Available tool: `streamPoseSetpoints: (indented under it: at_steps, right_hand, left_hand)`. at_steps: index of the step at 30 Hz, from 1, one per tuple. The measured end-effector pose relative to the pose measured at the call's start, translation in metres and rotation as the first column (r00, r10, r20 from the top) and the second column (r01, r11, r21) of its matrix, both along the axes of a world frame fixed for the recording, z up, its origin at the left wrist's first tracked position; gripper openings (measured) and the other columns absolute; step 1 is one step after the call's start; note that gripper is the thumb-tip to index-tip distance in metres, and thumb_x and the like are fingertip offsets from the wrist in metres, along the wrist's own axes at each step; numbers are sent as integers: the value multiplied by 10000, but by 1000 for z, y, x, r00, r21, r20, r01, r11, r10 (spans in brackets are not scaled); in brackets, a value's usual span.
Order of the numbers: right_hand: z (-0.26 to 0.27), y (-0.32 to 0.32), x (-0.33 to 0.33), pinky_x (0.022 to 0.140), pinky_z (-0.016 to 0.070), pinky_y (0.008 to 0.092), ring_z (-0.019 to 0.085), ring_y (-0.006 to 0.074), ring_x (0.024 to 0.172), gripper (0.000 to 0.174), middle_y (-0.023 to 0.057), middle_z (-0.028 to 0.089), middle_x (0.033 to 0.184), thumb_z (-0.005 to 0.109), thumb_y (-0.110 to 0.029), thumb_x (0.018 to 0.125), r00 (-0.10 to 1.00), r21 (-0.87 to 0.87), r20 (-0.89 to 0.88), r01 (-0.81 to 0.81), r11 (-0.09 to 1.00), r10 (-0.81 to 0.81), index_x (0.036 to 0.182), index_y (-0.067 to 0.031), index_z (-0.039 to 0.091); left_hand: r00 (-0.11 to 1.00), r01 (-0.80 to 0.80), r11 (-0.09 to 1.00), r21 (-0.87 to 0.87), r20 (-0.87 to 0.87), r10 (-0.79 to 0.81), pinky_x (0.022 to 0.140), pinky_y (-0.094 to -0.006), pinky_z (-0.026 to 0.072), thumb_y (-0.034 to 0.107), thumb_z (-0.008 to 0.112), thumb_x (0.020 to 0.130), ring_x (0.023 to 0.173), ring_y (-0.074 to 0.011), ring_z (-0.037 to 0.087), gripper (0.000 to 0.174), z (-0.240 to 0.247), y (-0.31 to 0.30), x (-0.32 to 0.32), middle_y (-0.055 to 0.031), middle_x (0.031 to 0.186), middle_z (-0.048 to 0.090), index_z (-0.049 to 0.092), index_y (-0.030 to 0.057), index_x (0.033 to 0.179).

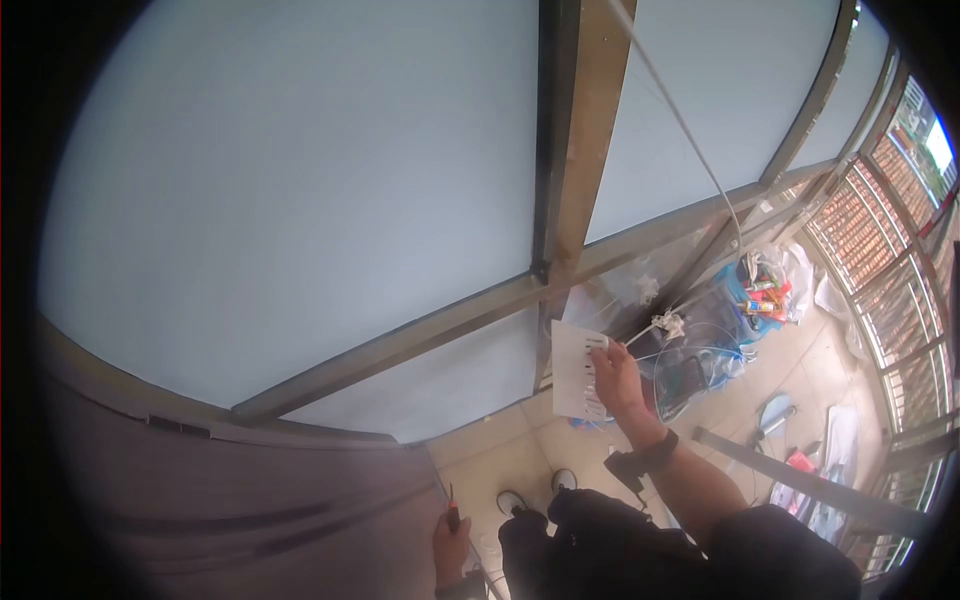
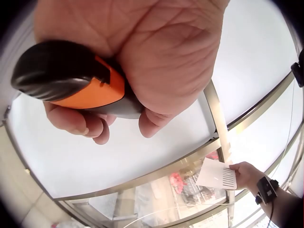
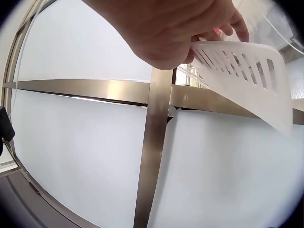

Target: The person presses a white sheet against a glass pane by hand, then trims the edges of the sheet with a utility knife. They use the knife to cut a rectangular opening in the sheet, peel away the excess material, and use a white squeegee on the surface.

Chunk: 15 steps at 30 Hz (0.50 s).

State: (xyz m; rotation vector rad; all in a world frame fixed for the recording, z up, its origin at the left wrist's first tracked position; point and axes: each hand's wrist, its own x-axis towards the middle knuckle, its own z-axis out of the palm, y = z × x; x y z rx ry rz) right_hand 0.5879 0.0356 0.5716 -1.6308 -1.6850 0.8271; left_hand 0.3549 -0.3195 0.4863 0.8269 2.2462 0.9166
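My left hand (image 1: 451, 551) is low at the bottom of the head view and grips an orange-and-black utility knife (image 1: 453, 518), its narrow tip pointing up. In the left wrist view the knife's handle (image 2: 90, 92) lies across the palm with the fingers curled below it. My right hand (image 1: 618, 383) pinches a flat white plastic scraper (image 1: 572, 372) by its slotted edge. The row of slots shows plainly in the right wrist view, where the scraper (image 3: 247, 90) hangs in front of the metal frame (image 3: 157, 137). Both hands are apart from the large frosted panel (image 1: 300, 180).
Metal bars (image 1: 400, 345) divide the frosted panels. A thin cord (image 1: 680, 115) hangs from above. Bags and tools (image 1: 735, 310) crowd the floor at the right, with more items (image 1: 825, 470) beside the railing (image 1: 880, 240). A dark purplish surface (image 1: 250, 500) is at the lower left.
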Motion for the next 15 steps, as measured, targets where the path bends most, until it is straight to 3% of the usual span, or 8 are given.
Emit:
streamPoseSetpoints:
  at_steps: [1,5,7,8,10,15]
  right_hand:
    - [1,12,17,831,524,364,684,236,915,357,157,724,965,580,-228,960,993,-84,-119,12,996,-22,1099,90,663]
    - [33,24,26,779,515,387,686,283,795,389,212,710,881,587,-300,939,987,-175,-153,-72,982,45,1023,67,685]
    - [18,39,21,747,510,357,649,211,735,384,176,695,784,615,-296,921,975,-164,-78,-220,962,210,973,76,694]
    - [-7,50,27,741,513,355,654,196,743,373,169,700,794,613,-286,926,966,-184,-47,-259,948,255,972,74,699]
    - [-11,50,15,735,513,349,655,193,742,359,165,702,796,619,-276,924,947,-188,26,-309,932,319,967,70,704]
    - [-69,26,-12,729,515,348,661,222,726,317,163,715,819,656,-261,915,880,-270,86,-431,861,467,982,42,721]
  left_hand:
    - [994,66,998,-13,87,-64,801,-370,516,225,683,904,877,-251,677,427,13,22,6,-182,950,688,609,-38,1233]
    - [940,99,995,6,328,-95,855,-383,521,199,648,929,963,-301,697,439,20,107,20,-211,1008,702,592,-39,1293]
    - [953,254,918,306,84,-292,920,-381,512,171,609,950,1071,-338,680,478,-1,149,19,-233,1119,693,538,-52,1367]
    - [953,247,912,328,87,-290,920,-381,512,171,609,950,1071,-338,680,478,-10,166,19,-233,1119,693,538,-52,1367]
    - [918,276,796,539,97,-384,974,-381,493,142,576,962,1156,-363,640,517,-22,198,20,-264,1258,632,463,-102,1403]
    - [877,366,565,740,-70,-476,1000,-420,477,115,587,950,1190,-404,598,624,-89,251,36,-291,1321,566,327,-161,1446]
